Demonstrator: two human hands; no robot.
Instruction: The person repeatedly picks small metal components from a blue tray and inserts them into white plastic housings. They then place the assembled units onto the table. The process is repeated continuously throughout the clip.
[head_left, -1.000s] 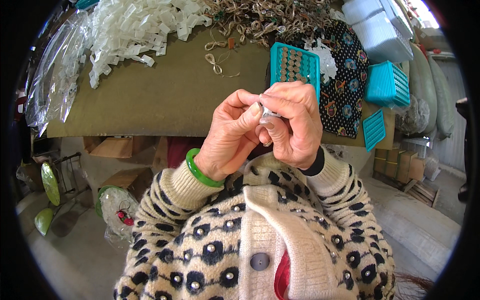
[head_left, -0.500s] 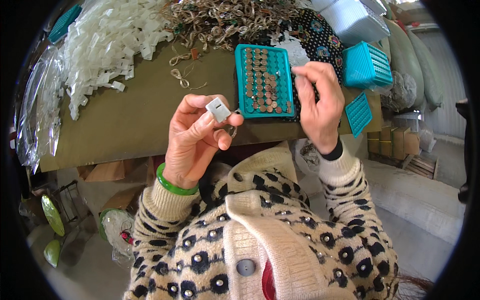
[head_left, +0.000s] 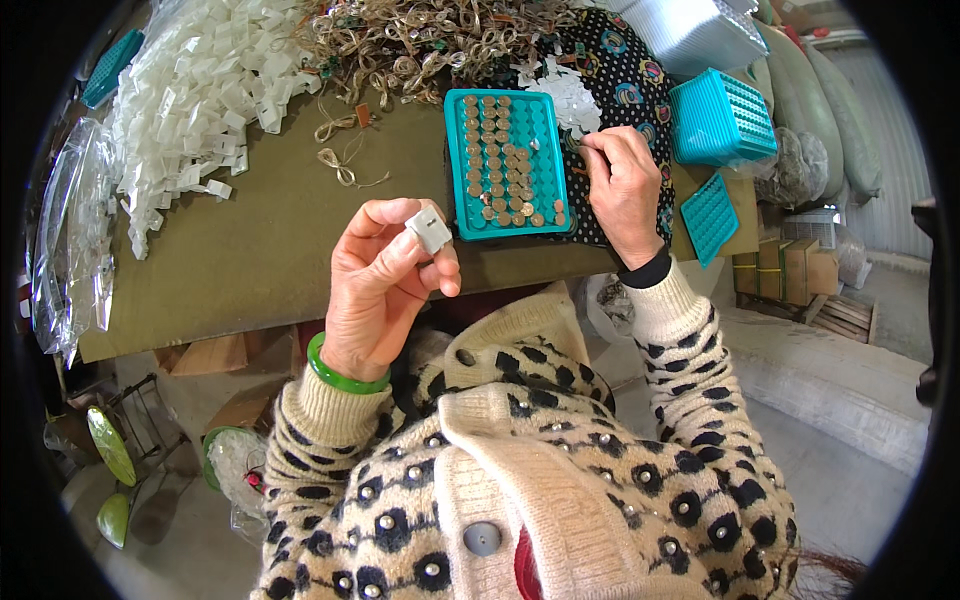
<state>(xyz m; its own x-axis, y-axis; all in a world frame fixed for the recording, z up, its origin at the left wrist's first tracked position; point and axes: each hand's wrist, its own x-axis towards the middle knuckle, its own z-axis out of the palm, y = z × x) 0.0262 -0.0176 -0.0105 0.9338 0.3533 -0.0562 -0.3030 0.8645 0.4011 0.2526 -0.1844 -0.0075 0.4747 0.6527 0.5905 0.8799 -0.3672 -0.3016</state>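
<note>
L hand [head_left: 378, 268] has a white square pc [head_left: 430, 232] pinched btwn thumb & fingers, slot showing, held up over the table [head_left: 280, 240] nr its near edge, just L of the turquoise tray [head_left: 532, 118]. R hand [head_left: 626, 190] is just off tray's R edge, over the dark patterned cloth [head_left: 618, 75]; thumb & index tips close together, can't tell if anything's btwn them. Tray sits toward table's near edge: brown discs [head_left: 490, 125] line its L edge & bunch toward its near edge, far R corner mostly bare pockets, so it looks part-filled, maybe abt half. How far along the white square pc itself is, can't tell. Plenty left by the look of it: big heap of white tags [head_left: 200, 90] at table's far L corner, tangle of twine loops [head_left: 400, 40] along far edge, flat white pcs [head_left: 563, 98] by tray's far R corner.
</note>
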